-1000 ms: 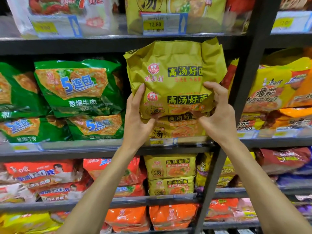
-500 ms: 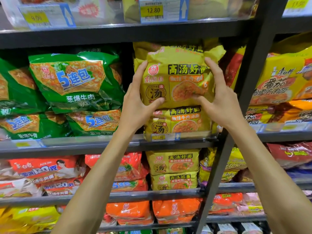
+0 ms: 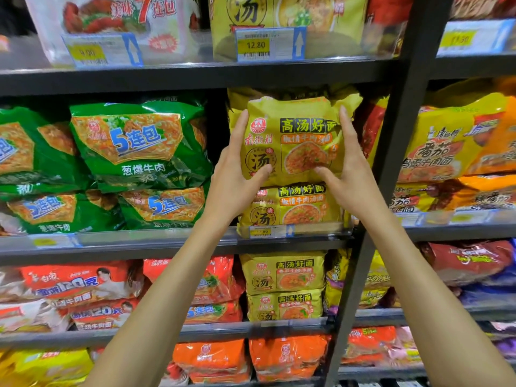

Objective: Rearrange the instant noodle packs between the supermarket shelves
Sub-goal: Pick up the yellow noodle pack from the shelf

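Yellow plastic fills the space between the person's two hands: a yellow noodle pack (image 3: 296, 135) stands upright, facing outward, clasped from both sides. The left hand (image 3: 237, 177) grips its left edge, with the fingers stretched up along the side and the thumb laid across the lower front. The right hand (image 3: 351, 174) mirrors that hold on the right edge, fingers reaching up to the crinkled top corner and thumb pressed onto the front near the printed bowl. Just below both thumbs, the lower edge of the held pack meets the top of a second yellow pack (image 3: 290, 210), which lies on the shelf rail (image 3: 167, 241) level with the wrists. Left of the left hand, green five-packs (image 3: 139, 146) are stacked two high on the same shelf. Immediately right of the right hand rises a dark upright post (image 3: 391, 163), and beyond it lie yellow-and-orange packs (image 3: 452, 152). Above the fingertips, on the next shelf up, a price tag (image 3: 268, 44) reads 12.80. Below the forearms sit two more yellow packs (image 3: 284, 275), with orange packs (image 3: 287, 356) under those and red packs (image 3: 83, 286) off to the left of the left forearm.
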Action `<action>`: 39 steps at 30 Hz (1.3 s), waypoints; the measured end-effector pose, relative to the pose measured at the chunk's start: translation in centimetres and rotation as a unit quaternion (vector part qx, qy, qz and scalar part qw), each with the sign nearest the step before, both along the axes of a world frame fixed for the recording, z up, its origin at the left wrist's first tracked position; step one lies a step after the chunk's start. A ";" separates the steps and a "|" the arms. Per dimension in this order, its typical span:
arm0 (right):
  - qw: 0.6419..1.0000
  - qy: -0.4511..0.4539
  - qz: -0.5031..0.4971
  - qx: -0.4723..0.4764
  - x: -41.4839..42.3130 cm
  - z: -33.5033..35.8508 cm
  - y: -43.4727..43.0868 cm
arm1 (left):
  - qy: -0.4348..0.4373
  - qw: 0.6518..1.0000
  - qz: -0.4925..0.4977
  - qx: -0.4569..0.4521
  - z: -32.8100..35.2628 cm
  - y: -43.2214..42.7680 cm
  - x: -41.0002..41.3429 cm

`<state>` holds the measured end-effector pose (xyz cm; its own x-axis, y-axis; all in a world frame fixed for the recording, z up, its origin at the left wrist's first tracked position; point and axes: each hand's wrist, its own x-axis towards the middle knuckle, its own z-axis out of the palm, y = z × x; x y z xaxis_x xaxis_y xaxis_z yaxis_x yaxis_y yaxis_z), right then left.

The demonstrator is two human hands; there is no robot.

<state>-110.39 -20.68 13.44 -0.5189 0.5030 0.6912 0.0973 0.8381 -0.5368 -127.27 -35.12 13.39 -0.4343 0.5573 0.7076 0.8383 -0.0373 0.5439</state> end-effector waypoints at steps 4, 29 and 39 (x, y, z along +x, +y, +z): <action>0.999 -0.037 -0.022 -0.006 1.0 1.7 -0.8 | 0.008 1.000 0.001 -0.011 0.7 -0.1 0.1; 0.978 -0.169 -0.116 0.025 3.6 3.4 -4.9 | 0.058 0.996 -0.016 -0.066 0.6 -4.5 -0.4; 0.964 -0.207 -0.166 0.002 5.2 2.0 -7.5 | 0.081 0.988 -0.018 -0.128 0.6 -6.6 -0.5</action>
<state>-105.19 -28.20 15.47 -0.5613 0.6869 0.4616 0.5657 0.7255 -0.3919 -127.75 -41.72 14.00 -0.3033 0.7402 0.6000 0.9158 0.0524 0.3983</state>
